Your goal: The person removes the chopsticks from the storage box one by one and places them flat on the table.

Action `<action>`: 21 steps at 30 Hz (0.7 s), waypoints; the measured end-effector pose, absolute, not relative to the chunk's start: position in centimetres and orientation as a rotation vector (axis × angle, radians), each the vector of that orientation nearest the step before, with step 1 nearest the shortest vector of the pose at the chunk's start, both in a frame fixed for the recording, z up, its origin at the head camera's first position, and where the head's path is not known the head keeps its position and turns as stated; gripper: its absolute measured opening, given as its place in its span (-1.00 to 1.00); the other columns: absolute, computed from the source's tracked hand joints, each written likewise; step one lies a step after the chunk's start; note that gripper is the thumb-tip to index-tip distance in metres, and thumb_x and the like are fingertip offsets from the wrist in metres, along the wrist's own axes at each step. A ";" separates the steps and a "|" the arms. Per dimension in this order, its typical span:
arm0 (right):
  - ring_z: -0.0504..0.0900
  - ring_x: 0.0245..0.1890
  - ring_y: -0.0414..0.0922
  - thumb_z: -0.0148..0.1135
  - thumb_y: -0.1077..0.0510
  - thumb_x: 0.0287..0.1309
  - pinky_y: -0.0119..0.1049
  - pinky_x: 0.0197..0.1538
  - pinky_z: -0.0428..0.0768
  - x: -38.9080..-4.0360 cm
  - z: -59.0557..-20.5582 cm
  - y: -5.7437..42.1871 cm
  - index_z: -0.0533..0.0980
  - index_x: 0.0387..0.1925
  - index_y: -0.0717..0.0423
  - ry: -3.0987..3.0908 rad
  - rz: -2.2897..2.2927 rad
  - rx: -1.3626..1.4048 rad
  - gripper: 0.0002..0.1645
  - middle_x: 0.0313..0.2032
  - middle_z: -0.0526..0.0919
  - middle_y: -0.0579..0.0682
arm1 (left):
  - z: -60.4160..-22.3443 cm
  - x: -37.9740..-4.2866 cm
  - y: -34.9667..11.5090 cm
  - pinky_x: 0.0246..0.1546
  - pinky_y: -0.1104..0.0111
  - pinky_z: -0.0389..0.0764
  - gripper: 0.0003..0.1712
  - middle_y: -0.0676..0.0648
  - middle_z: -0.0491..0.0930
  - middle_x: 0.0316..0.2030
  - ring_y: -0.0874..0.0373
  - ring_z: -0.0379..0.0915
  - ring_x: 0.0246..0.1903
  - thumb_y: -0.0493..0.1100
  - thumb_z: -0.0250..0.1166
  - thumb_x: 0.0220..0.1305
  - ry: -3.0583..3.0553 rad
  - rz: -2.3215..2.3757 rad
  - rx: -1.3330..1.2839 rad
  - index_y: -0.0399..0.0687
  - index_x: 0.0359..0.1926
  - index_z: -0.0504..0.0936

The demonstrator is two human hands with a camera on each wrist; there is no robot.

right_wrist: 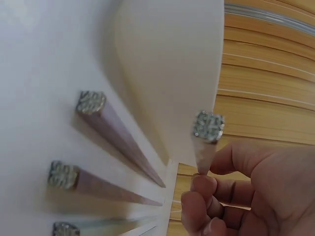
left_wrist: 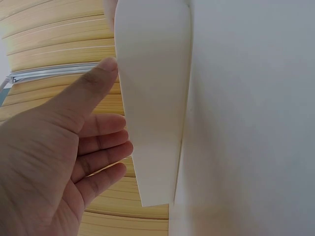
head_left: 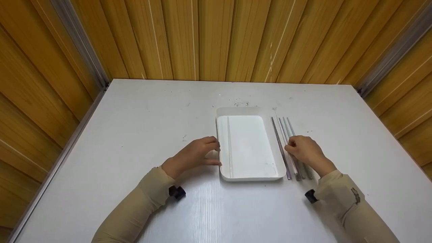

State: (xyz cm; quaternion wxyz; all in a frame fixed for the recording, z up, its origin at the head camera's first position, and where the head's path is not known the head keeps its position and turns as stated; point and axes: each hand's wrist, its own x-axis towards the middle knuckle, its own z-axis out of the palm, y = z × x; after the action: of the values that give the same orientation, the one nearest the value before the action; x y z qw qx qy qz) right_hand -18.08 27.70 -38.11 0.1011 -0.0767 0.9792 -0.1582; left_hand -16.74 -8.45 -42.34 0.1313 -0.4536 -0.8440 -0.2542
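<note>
A white rectangular tray (head_left: 253, 179) lies on the table, with one pale thin stick (head_left: 230, 148) lengthwise along its left inner side. My left hand (head_left: 197, 152) is at the tray's left wall, fingers relaxed and fingertips at the rim. To the right of the tray, my right hand (head_left: 306, 150) pinches a chopstick (right_wrist: 207, 129) between thumb and fingers. Its square, glittery end stands above the table in the right wrist view. Several more slim chopsticks, among them a purplish one (right_wrist: 123, 135), lie side by side between the tray and my right hand.
The white table (head_left: 152, 111) has small dark marks beyond the tray. Yellow wood-look panels (head_left: 216, 40) rise behind it and at both sides, with grey metal posts at the corners. A small black camera (head_left: 177, 192) sits at each wrist.
</note>
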 end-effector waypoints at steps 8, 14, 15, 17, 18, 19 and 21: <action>0.41 -0.54 -0.13 0.04 0.08 0.22 -0.37 -0.52 0.33 -18.2 -39.0 29.1 0.49 -0.44 0.19 2.884 -0.425 -0.203 -0.74 -0.52 0.52 0.01 | -42.5 -16.4 -9.0 -0.18 0.47 0.64 -0.58 -0.06 0.58 -0.21 0.14 0.57 -0.21 0.00 0.48 0.01 -2.427 -0.740 -1.308 -0.24 -0.27 0.61; 0.43 -0.49 -0.10 0.05 0.07 0.24 -0.36 -0.49 0.34 -18.3 -39.3 30.1 0.51 -0.40 0.20 2.875 -0.409 -0.169 -0.73 -0.48 0.56 0.05 | -42.6 -16.3 -9.2 -0.17 0.48 0.64 -0.58 -0.05 0.58 -0.20 0.15 0.57 -0.19 0.01 0.48 0.01 -2.418 -0.737 -1.302 -0.24 -0.27 0.61; 0.43 -0.49 -0.11 0.05 0.07 0.25 -0.36 -0.48 0.33 -18.4 -39.4 30.3 0.51 -0.40 0.20 2.872 -0.406 -0.163 -0.73 -0.48 0.56 0.04 | -42.6 -16.3 -9.2 -0.17 0.48 0.64 -0.58 -0.05 0.58 -0.21 0.15 0.57 -0.19 0.01 0.48 0.01 -2.417 -0.735 -1.303 -0.24 -0.27 0.61; 0.43 -0.49 -0.11 0.05 0.07 0.25 -0.36 -0.49 0.33 -18.4 -39.5 30.6 0.51 -0.39 0.20 2.865 -0.403 -0.148 -0.73 -0.49 0.56 0.03 | -42.7 -16.3 -9.2 -0.17 0.50 0.63 -0.58 -0.05 0.57 -0.21 0.16 0.57 -0.19 0.01 0.48 0.02 -2.420 -0.737 -1.302 -0.23 -0.27 0.61; 0.42 -0.49 -0.11 0.05 0.07 0.26 -0.36 -0.49 0.33 -18.4 -39.5 30.7 0.50 -0.39 0.20 2.859 -0.399 -0.137 -0.73 -0.50 0.55 0.02 | -42.7 -16.3 -9.2 -0.17 0.50 0.63 -0.58 -0.04 0.57 -0.21 0.17 0.56 -0.20 0.01 0.48 0.01 -2.419 -0.738 -1.302 -0.22 -0.27 0.61; 0.42 -0.49 -0.11 0.05 0.07 0.26 -0.36 -0.49 0.34 -18.4 -39.6 30.9 0.50 -0.38 0.20 2.851 -0.396 -0.128 -0.73 -0.50 0.55 0.02 | -42.7 -16.3 -9.2 -0.17 0.51 0.63 -0.58 -0.04 0.57 -0.21 0.17 0.57 -0.20 0.01 0.48 0.01 -2.416 -0.734 -1.303 -0.22 -0.27 0.61; 0.43 -0.49 -0.11 0.05 0.07 0.28 -0.36 -0.48 0.36 -18.4 -39.7 31.1 0.51 -0.36 0.21 2.841 -0.388 -0.119 -0.73 -0.48 0.56 0.03 | -42.8 -16.3 -9.2 -0.18 0.52 0.63 -0.59 -0.03 0.57 -0.22 0.18 0.57 -0.21 0.00 0.48 0.01 -2.406 -0.725 -1.306 -0.22 -0.28 0.60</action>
State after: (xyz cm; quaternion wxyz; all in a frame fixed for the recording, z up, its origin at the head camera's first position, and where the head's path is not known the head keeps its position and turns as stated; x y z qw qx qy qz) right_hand -18.35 31.10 -39.70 0.1355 -0.0411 0.9808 -0.1339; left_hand -16.32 -9.25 -42.76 0.1541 -0.4555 -0.8395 -0.2531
